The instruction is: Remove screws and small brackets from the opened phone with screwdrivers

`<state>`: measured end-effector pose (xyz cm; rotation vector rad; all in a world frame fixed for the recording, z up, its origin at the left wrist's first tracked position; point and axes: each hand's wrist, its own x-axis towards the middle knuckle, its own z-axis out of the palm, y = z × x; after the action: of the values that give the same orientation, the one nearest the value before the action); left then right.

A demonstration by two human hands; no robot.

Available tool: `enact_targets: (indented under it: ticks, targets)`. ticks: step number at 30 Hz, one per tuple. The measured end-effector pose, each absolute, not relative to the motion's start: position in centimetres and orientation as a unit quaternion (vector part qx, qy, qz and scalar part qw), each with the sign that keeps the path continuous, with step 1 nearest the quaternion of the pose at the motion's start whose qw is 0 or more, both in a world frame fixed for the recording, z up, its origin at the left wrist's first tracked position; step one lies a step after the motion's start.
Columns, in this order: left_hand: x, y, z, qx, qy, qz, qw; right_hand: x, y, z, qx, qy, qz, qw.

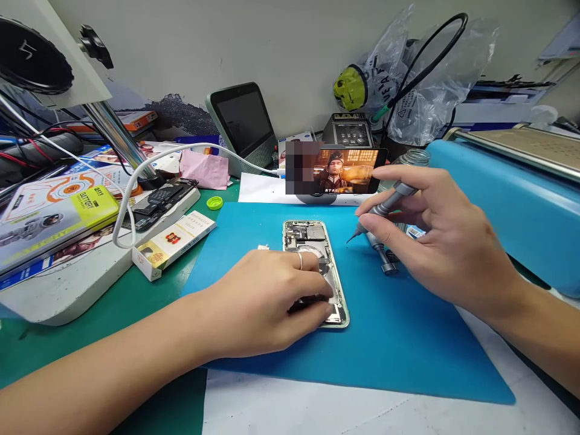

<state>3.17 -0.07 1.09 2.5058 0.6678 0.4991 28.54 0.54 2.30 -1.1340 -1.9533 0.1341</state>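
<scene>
An opened phone (pixel 338 284), back off and inner parts showing, lies on the blue mat (pixel 385 344). Curled over its middle and lower part is my left hand (pixel 281 296), its fingers and thumb pressing on the phone and hiding much of it. My right hand (pixel 421 229) pinches a grey precision screwdriver (pixel 385 208), tilted with its tip down to the left, just right of the phone. A tiny speck shows at the tip; I cannot tell what it is. Beneath that hand, a second grey tool (pixel 388 264) lies partly hidden on the mat.
Behind the mat a phone playing a video (pixel 348 171) stands propped up. To the left are a cigarette box (pixel 174 241), a green cap (pixel 214 203), a white cable (pixel 131 187) and a microscope stand (pixel 113 139). A blue machine (pixel 493 205) stands at right.
</scene>
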Motion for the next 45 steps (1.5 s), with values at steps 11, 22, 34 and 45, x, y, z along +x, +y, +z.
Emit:
enact_targets:
  ticks: [11,22,34,45]
  targets:
    - [3.2,0.1,0.6,0.865,0.33,0.313,0.213,26.5,-2.1,2.3,-0.369,-0.751,0.073,0.542]
    - [3.4,0.4,0.4,0.876,0.301,0.31,0.215,26.4,-2.0,1.4,-0.346,-0.752,0.129,0.547]
    - [3.3,0.3,0.8,0.876,0.301,0.286,0.244,26.5,-1.8,1.6,-0.342,-0.77,0.127,0.523]
    - [3.3,0.5,0.7,0.877,0.301,0.29,0.236,26.4,-1.9,1.5,-0.339,-0.772,0.123,0.524]
